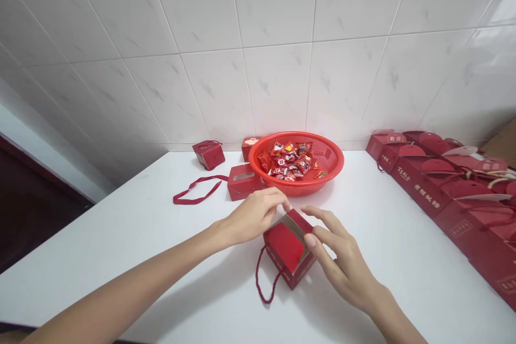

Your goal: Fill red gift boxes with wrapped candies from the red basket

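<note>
A small red gift box [284, 249] sits in front of me on the white table, its top partly open and a dark red cord handle hanging at its near left side. My left hand [258, 215] reaches over the far left of the box, fingers bent down at its edge; some fingertips are hidden. Against the right side of the box, my right hand [341, 252] grips the edge between thumb and bent fingers, with the index finger stretched over the far flap. Behind the box stands a red plastic basket [336, 164] holding several wrapped candies [290, 160].
A red box with a window slot [243, 181] and a ribbon loop [197, 200] lie left of the basket. Farther back are another red box [208, 155] and one partly hidden behind the basket [247, 146]. Rows of red gift boxes [427, 188] line the right side. A tiled wall [278, 80] rises behind.
</note>
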The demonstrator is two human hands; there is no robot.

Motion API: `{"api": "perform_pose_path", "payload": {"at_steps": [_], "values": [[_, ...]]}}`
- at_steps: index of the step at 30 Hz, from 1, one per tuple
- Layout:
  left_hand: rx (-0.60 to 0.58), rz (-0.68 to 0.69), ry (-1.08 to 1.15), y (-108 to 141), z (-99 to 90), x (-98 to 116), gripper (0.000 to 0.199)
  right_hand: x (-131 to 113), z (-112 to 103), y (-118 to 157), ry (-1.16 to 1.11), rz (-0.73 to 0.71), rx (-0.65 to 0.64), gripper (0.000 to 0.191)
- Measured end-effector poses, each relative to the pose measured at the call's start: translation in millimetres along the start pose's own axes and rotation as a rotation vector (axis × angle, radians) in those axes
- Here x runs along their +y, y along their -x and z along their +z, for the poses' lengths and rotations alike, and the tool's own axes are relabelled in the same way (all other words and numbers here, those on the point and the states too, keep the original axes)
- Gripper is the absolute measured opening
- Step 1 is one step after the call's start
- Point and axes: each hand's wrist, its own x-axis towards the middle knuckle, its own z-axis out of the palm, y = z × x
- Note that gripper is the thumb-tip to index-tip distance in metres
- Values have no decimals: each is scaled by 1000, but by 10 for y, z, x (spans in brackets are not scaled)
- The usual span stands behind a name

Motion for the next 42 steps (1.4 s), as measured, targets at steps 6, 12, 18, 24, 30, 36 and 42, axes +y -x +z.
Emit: {"api": "perform_pose_path", "payload": {"at_steps": [6, 12, 18, 24, 30, 36, 42], "values": [[32, -101, 11, -72, 89, -94, 36, 63, -100, -6, -71, 113, 48, 26], [23, -225, -28, -124, 120, 26, 25, 128, -98, 43, -48, 212, 43, 44], [-23, -333, -143, -201, 214, 169, 29, 105, -68, 55, -91, 347, 36, 60], [-241, -338, 35, -151, -47, 78, 39, 93, -96, 75, -137, 500, -54, 75], [-530, -189, 249, 50, -346, -144, 104, 80, -192, 75, -307, 503, -262, 71], [-549, -168, 423, 113, -94, -364, 124, 88, -328, 96, -347, 674, -444, 92], [-537, -183, 454, 63, 50, -502, 126, 135, -446, 109, -529, 626, -514, 91]]}}
